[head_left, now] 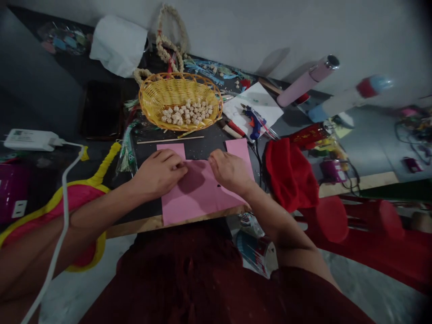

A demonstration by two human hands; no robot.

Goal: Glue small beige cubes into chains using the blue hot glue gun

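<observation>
Your left hand's (162, 170) fingers are curled well in, thumb up close to the index, over the left part of the pink paper (199, 204). Your right hand (229, 168) is bent inward too, fingertips bunched near the sheet's upper edge. I can't make out whether either one is really pinching the paper or just pressing on it, since the fingers hide the spot. There's a gap between your two hands, with the paper showing across it.

The sheet lies right in front of you on the dark table (145, 211), its bottom edge reaching the wooden strip along the front. Two strips of the same pink poke up past your hands, one on each side, and there's a dark speck by your right wrist.

Just beyond, a thin stick (170, 140) lies crosswise, then the yellow basket (151, 99) with a bunch of small pale pieces (187, 112) in it. Off to the right you've got a blue glue gun (257, 128) on some white paper (270, 105), and a red cloth (290, 175) near your forearm. On the left, your arm passes over a pink piece with yellow trim (103, 168), near a white cable (65, 198).
</observation>
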